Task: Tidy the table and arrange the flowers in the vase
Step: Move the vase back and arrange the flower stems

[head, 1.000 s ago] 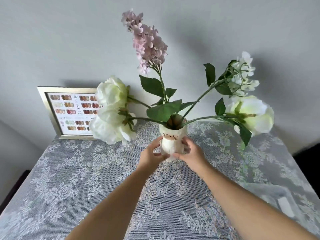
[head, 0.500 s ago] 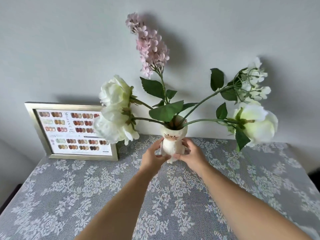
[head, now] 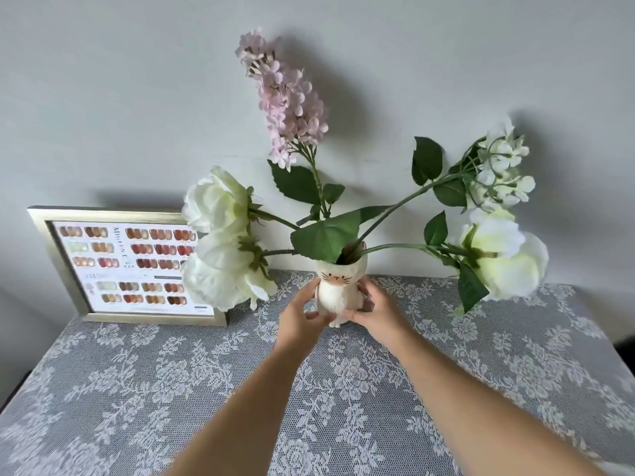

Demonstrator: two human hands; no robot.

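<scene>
A small cream cat-shaped vase [head: 338, 292] stands upright near the back of the table, close to the wall. It holds several artificial stems: a tall pink lilac spray [head: 287, 101], two big white blooms [head: 220, 242] leaning left, a white rose [head: 505, 255] and a small white cluster [head: 503, 170] leaning right. My left hand [head: 299, 312] cups the vase's left side and my right hand [head: 378, 310] cups its right side, fingers wrapped around the body. The vase's base is partly hidden by my fingers.
A silver-framed nail colour chart [head: 127, 266] leans against the wall at the back left, its right edge behind the white blooms. The table carries a grey cloth with white lace flowers [head: 171, 389]. The wall [head: 103, 97] is directly behind the vase.
The view has tilted up, showing more wall and the whole frame. Both hands stay on the vase, which sits a little farther back toward the wall.
</scene>
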